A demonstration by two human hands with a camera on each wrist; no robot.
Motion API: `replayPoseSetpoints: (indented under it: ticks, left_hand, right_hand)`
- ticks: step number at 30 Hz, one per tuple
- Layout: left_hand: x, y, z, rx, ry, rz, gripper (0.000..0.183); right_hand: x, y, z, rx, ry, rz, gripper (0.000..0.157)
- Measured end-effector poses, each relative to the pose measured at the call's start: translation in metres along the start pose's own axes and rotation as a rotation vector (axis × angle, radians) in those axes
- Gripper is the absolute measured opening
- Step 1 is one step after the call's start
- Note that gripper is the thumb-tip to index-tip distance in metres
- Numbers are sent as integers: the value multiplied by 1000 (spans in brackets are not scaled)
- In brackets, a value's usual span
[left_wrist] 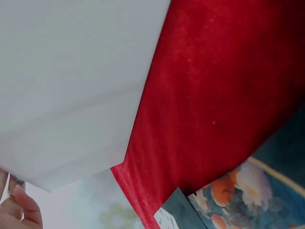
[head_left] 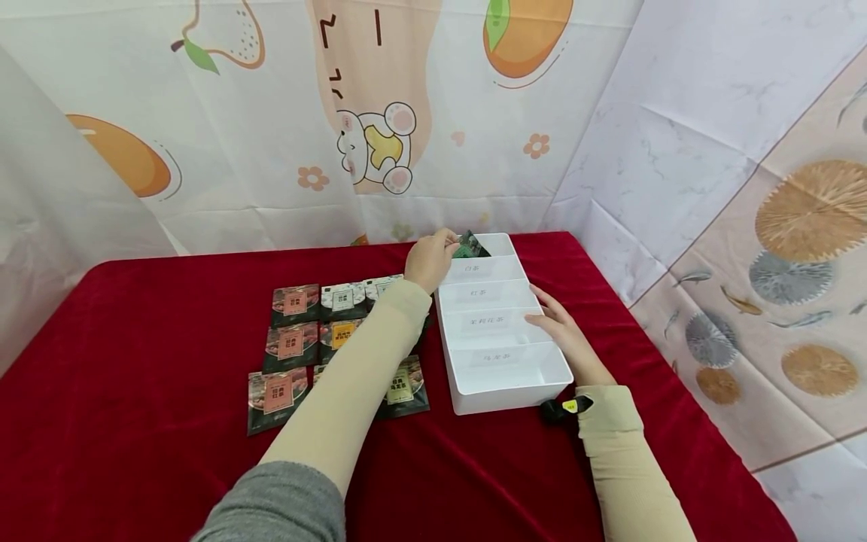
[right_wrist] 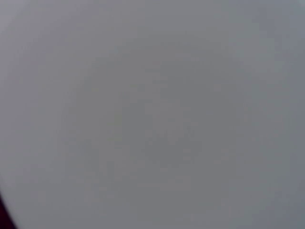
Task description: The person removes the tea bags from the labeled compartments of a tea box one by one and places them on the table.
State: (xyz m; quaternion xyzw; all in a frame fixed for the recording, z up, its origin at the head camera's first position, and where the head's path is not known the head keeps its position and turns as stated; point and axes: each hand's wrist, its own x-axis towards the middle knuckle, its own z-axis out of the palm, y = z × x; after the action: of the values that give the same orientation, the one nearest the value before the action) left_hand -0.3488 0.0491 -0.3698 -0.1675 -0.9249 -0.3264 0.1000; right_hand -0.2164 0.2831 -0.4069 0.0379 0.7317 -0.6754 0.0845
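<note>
In the head view, a white divided box (head_left: pixel 504 378) with several labelled compartments stands on the red cloth. My left hand (head_left: pixel 430 260) is over its farthest compartment and pinches a dark green tea packet (head_left: pixel 472 245) by its left side. The left wrist view shows those fingertips (left_wrist: pixel 29 206) at the lower left, past the box's outer wall (left_wrist: pixel 71 86), with a sliver of green between them. My right hand (head_left: pixel 567 335) holds the box's right wall, thumb over the rim. A blurred pale surface fills the right wrist view.
Rows of tea packets lie left of the box, among them a red-labelled packet (head_left: pixel 290 345) and a white-labelled packet (head_left: pixel 343 300); my left forearm covers some. A black wrist strap (head_left: pixel 557 410) shows at my right wrist. A printed curtain (head_left: pixel 271 150) hangs behind the table.
</note>
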Motion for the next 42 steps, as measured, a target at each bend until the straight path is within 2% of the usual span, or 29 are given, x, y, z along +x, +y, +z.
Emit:
replayPoseSetpoints:
  ticks: [6,13,20,26,31,42]
  left_hand:
    - [2,-2,-4,-129,-4,-29,28]
    - [0,-6,-14,-245,57,-48,31]
    - [-2,-10,-25,-355,76,-64,29]
    - [-4,-11,-36,-375,118,-35,27]
    - [-4,-12,-45,-397,143,-55,28]
    - [-6,-19,-70,-397,102,-79,32]
  right_hand:
    - [0,-1,0,-2,4,-3,61]
    - [0,-1,0,-7,2,-3,61]
    - [0,0,0,-3,-1,-9,62]
    - [1,1,1,-5,10,-15,62]
    - [0,2,1,-4,8,-19,62]
    - [0,2,0,8,-6,-14,60]
